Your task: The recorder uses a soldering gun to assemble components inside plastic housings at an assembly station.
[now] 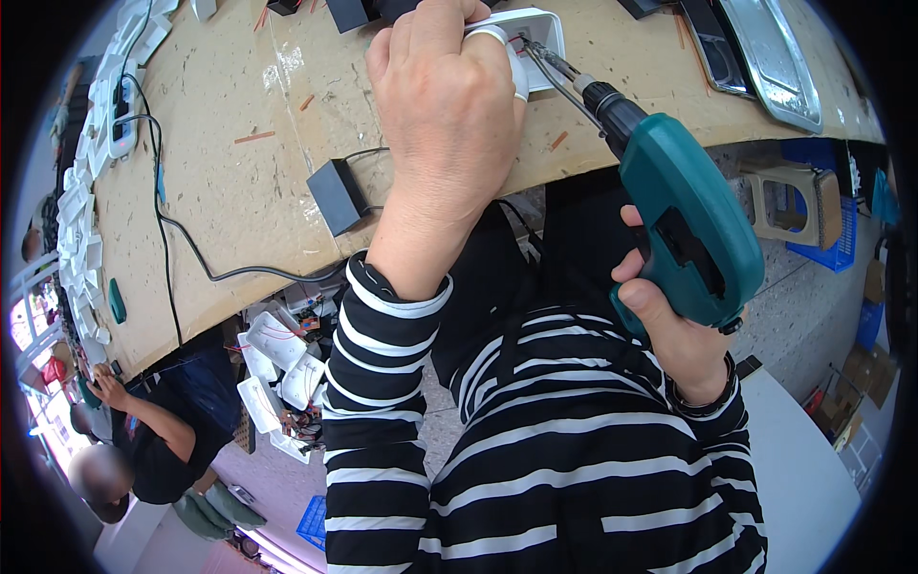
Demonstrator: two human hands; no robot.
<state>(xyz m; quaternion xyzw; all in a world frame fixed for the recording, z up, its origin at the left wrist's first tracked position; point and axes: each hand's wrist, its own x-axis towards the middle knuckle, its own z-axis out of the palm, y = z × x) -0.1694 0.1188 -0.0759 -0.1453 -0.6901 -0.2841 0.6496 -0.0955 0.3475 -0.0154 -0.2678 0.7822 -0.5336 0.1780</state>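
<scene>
My right hand [674, 330] is wrapped round the grip of a teal soldering gun [684, 201]. The gun's thin metal tip and feed tube [555, 62] reach up and left into an open white plastic housing [550, 33] at the table's upper middle. My left hand [445, 110] is closed over the left side of that housing, by a white rounded part [516, 77]. Its fingertips are partly hidden behind the knuckles. Just left of my left wrist, a small black box [337, 196] with a cable sits near the table edge.
White housings [81, 230] line the table's left side beside a power strip [122, 115]. A black cable [163, 182] crosses the worn tabletop [229, 182]. Metal trays [775, 57] lie at the upper right. Below left are more white shells [277, 344] and a co-worker's arm [158, 416].
</scene>
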